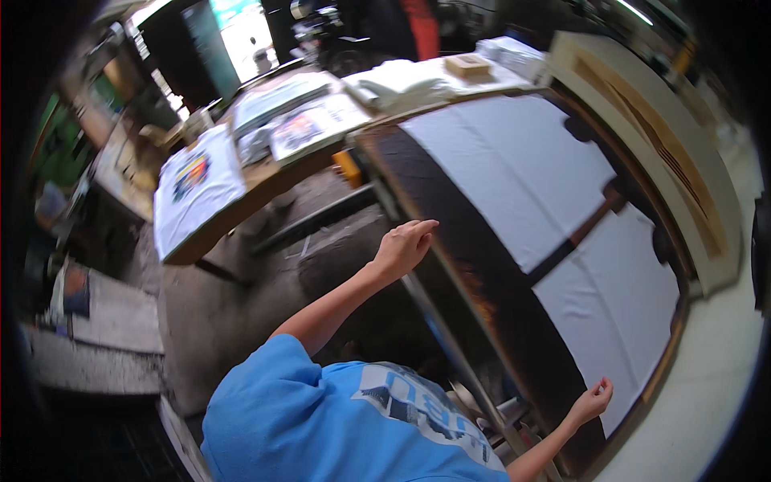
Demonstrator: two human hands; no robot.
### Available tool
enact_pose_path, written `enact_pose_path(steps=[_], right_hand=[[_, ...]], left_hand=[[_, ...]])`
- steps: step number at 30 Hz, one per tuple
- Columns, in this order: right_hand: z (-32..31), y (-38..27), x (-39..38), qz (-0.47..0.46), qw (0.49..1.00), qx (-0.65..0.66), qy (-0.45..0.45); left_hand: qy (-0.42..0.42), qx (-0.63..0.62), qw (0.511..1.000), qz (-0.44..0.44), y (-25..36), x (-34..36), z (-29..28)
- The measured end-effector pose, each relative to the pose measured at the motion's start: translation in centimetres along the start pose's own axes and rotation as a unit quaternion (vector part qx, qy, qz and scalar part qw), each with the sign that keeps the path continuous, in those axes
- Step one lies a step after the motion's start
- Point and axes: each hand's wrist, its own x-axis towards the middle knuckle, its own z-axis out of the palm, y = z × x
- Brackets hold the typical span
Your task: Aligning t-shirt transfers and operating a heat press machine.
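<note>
We hold our left hand (405, 251) by the left edge of a dark desk (470, 225), our right hand (592, 402) near the lower white cloth (618, 313); fingers bend on both, but we cannot tell whether either grip is spread or pressed together; both cloths lie flat, the upper white cloth (498, 173) beyond a dark gap (558, 255).

And there it is, lettering across the chest print (414, 406) of the person's blue shirt (277, 406): big block capitals, tilted and partly lost in the folds! Over to the tables, a white shirt (210, 201) and a printed white piece (329, 120) carry colourful designs, but any wording there is too small and blurred to read.
</note>
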Motion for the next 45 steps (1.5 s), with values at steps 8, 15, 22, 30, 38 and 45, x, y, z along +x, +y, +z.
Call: enact_pose_path(steps=[8, 15, 22, 30, 38, 45], right_hand=[[8.3, -23.6, -7.7, -0.227, 0.959, 0.146, -0.090], [11.6, -36.2, -12.1, -0.309, 0.919, 0.179, -0.170], [17.0, -41.1, -11.1, -0.308, 0.912, 0.210, -0.173], [24.4, -46.9, -5.2, -0.261, 0.932, 0.234, -0.091], [29.4, -50.8, -1.9, -0.246, 0.939, 0.211, -0.120], [29.4, -53.6, -3.2, -0.214, 0.960, 0.145, -0.110]], left_hand=[[0.137, 0.051, 0.970, -0.193, -14.8, -12.3, -16.9], [0.229, 0.098, 0.934, -0.255, -22.7, -17.2, -22.5], [0.229, 0.024, 0.932, -0.280, -26.2, -11.9, -20.8], [0.228, 0.122, 0.939, -0.226, -33.9, 0.2, -21.0], [0.125, 0.241, 0.933, -0.236, -44.9, 10.7, -18.7], [-0.079, 0.306, 0.901, -0.297, -56.1, 15.3, -15.1]])
